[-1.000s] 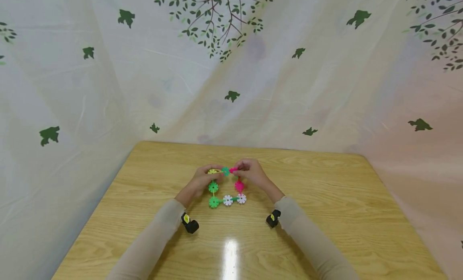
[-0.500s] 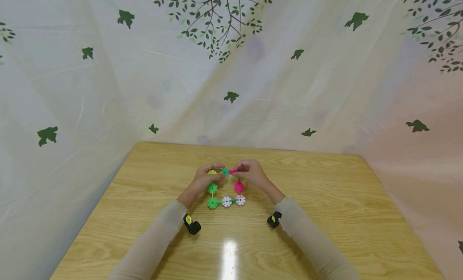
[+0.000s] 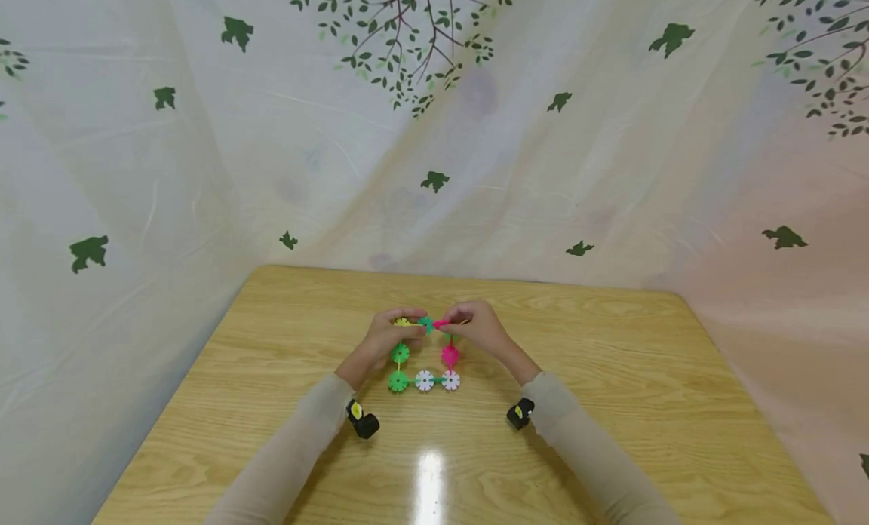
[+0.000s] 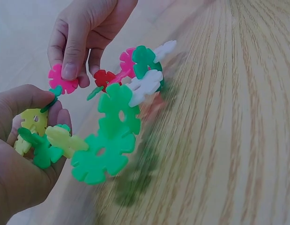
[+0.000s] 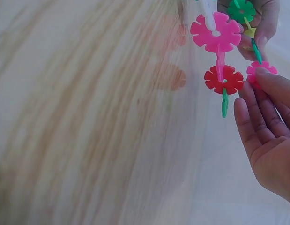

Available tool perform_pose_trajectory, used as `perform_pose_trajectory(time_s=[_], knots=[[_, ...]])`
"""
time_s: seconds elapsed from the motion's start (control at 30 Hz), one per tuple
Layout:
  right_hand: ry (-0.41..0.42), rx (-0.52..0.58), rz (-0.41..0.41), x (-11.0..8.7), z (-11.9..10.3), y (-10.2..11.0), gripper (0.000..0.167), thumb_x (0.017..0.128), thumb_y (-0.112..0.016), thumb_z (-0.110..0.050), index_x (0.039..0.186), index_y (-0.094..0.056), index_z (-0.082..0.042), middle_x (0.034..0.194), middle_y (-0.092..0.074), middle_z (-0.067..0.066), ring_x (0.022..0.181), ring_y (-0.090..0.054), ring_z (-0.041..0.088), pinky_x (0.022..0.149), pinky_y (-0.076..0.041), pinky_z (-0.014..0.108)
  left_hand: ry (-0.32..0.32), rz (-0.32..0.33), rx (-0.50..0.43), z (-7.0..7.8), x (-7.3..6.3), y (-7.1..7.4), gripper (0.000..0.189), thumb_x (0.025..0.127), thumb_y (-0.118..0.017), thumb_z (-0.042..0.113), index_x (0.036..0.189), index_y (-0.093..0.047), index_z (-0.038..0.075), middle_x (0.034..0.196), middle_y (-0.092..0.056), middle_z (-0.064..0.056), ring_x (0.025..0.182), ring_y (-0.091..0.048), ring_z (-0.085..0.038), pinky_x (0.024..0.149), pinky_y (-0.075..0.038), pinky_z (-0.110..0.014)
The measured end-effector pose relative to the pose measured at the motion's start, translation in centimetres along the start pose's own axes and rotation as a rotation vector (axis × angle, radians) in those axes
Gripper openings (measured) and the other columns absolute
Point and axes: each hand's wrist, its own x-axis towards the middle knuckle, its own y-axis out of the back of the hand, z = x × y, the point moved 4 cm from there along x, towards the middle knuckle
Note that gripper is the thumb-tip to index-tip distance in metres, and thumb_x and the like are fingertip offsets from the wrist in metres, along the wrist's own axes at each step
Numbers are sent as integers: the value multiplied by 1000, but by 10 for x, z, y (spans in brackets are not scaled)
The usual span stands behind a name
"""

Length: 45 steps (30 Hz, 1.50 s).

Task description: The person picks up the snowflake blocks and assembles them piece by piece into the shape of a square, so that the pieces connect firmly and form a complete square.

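A chain of notched plastic snowflake discs bends round in a near-square between both hands. My left hand [image 3: 387, 340] holds the yellow-and-green end, its thumb and fingers pinching a dark green disc [image 4: 53, 97]. My right hand [image 3: 478, 329] pinches a pink disc [image 5: 262, 71] between thumb and fingers, its edge meeting that dark green disc. The near side has a bright green disc [image 3: 398, 381] and white discs [image 3: 425, 381]. On the right run a larger pink disc [image 5: 216, 33] and a red disc [image 5: 223, 79]; a green disc [image 5: 225, 103] hangs at that free end beside my right fingers.
The wood-grain table [image 3: 611, 404] extends around both hands. Behind it hangs a pale cloth [image 3: 353, 170] printed with leaves and birds. Black wrist cameras [image 3: 363, 419] sit at both cuffs, above the table's near half.
Both hands stay in the same grip, drifting slightly towards the near edge. The right wrist has shifted a little to the right, and the chain's near side sits slightly lower in view.
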Motion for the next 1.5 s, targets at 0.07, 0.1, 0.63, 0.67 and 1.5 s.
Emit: perform_pose_trajectory(time_s=[0.07,0.1,0.63,0.67,1.5], knots=[[-1,3,1,0,0,1,7,87,-80,-6,88,-77,0,85,-75,13,73,-65,7,67,-56,22,0,0,1,0,1,-1,37,88,-75,1,125,-69,0,114,-59,-9,82,-73,-22,78,-63,-31],[2,4,1,-1,0,1,7,87,-80,-6,88,-77,0,85,-75,13,72,-65,7,67,-56,22,0,-1,-1,0,1,-2,37,88,-75,1,124,-69,0,113,-59,-8,82,-74,-22,78,-63,-31],[44,-6,0,-3,-5,5,5,87,-79,-2,84,-77,2,82,-75,15,68,-65,7,62,-55,20,-14,-2,-27,4,-2,-8,33,87,-72,-5,120,-69,-4,105,-58,-7,85,-69,-13,80,-62,-27],[43,-4,-3,-4,-5,5,5,87,-79,-2,85,-77,2,82,-75,15,68,-66,7,62,-55,20,-11,-3,-28,4,-2,-8,33,87,-72,-6,121,-69,-4,105,-58,-7,85,-69,-13,80,-62,-27],[78,47,-45,-2,-7,5,5,87,-75,7,89,-75,12,89,-74,28,81,-74,38,67,-59,20,-24,-42,-17,9,-3,-14,34,89,-71,-6,123,-68,-5,107,-59,-9,88,-71,-14,89,-62,-35]])
